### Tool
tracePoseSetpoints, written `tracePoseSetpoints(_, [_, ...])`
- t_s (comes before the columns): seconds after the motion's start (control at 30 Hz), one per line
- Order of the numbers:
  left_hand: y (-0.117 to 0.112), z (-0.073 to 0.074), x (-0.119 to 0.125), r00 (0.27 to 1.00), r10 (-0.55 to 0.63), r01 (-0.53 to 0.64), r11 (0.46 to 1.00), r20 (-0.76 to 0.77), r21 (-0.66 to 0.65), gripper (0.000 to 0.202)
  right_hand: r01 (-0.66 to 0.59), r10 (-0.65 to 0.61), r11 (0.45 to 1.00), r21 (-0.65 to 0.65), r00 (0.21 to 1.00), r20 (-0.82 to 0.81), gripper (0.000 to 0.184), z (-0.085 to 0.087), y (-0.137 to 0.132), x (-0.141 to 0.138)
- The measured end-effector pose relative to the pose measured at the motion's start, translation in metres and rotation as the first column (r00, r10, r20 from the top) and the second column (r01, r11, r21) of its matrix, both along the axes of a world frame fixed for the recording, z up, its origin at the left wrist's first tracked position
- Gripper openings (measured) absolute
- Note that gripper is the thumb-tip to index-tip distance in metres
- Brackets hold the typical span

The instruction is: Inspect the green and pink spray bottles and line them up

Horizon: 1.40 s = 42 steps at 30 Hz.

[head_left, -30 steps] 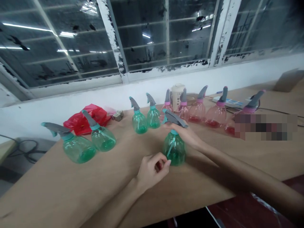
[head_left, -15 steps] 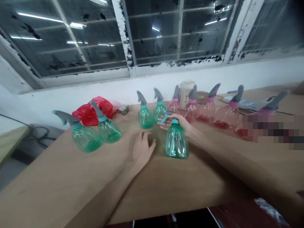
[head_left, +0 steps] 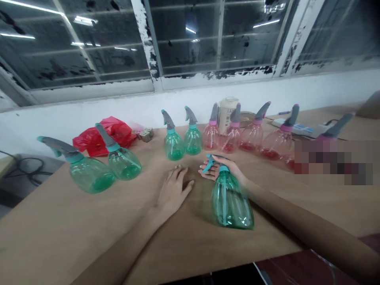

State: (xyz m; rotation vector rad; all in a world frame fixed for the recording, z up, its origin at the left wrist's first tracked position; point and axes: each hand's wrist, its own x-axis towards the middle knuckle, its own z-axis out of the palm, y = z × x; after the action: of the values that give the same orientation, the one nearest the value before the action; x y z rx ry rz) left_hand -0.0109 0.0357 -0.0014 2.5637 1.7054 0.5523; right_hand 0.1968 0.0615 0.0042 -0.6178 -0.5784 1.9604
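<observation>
My right hand (head_left: 221,168) grips a green spray bottle (head_left: 233,200) by its grey head, with the teal trigger towards the left. The bottle's base points down and slightly right, towards the table's front edge. My left hand (head_left: 175,188) lies palm down on the wooden table (head_left: 97,233), fingers apart, holding nothing. Beyond my hands stand two more green spray bottles, a left one (head_left: 174,146) and a right one (head_left: 192,140), each with a little green liquid. Another pair, an outer bottle (head_left: 90,174) and an inner bottle (head_left: 124,162), stands at the left.
Several pink spray bottles (head_left: 274,144) form a row at the right, partly behind a blurred patch. A pale cup (head_left: 228,114) stands behind them. A red plastic bag (head_left: 103,134) and a small grey block (head_left: 146,135) lie near the wall. A power strip (head_left: 297,128) rests at the back right.
My right hand has brought the green spray bottle closer to me and slightly right, away from the standing bottles. My left hand has flattened a little. The view has shifted slightly.
</observation>
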Motion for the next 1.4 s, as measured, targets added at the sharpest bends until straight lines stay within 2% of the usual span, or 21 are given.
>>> tracePoseSetpoints(0.4, [0.000, 0.000, 0.000, 0.999, 0.000, 0.001, 1.000, 0.042, -0.008, 0.046, -0.059, 0.052, 0.974, 0.221, 0.998, 0.041, 0.023, 0.013, -0.021, -0.007])
tracePoseSetpoints(0.53, [0.003, -0.004, -0.002, 0.999, -0.011, 0.010, 1.000, 0.048, 0.014, 0.047, -0.087, 0.080, 0.980, 0.180, 0.996, 0.042, 0.020, 0.011, -0.026, -0.012])
tracePoseSetpoints(0.7, [0.003, -0.004, -0.003, 0.998, -0.025, 0.023, 0.999, 0.056, 0.031, 0.044, -0.059, 0.029, 0.983, 0.172, 0.985, 0.173, 0.022, 0.010, -0.025, -0.010])
tracePoseSetpoints(0.93, [0.003, -0.002, -0.002, 0.998, -0.020, 0.017, 0.999, 0.059, 0.037, 0.043, -0.143, 0.144, 0.987, 0.069, 0.990, -0.001, 0.025, 0.001, -0.014, -0.007])
tracePoseSetpoints(1.03, [0.003, -0.002, -0.002, 0.998, -0.019, 0.018, 1.000, 0.052, 0.017, 0.044, -0.152, 0.153, 0.988, 0.024, 0.988, -0.038, 0.028, -0.003, -0.012, -0.008])
tracePoseSetpoints(1.4, [0.002, 0.000, -0.001, 1.000, -0.016, 0.015, 1.000, 0.020, 0.012, 0.044, -0.167, 0.169, 0.985, 0.038, 0.984, -0.056, 0.036, -0.003, -0.011, -0.008])
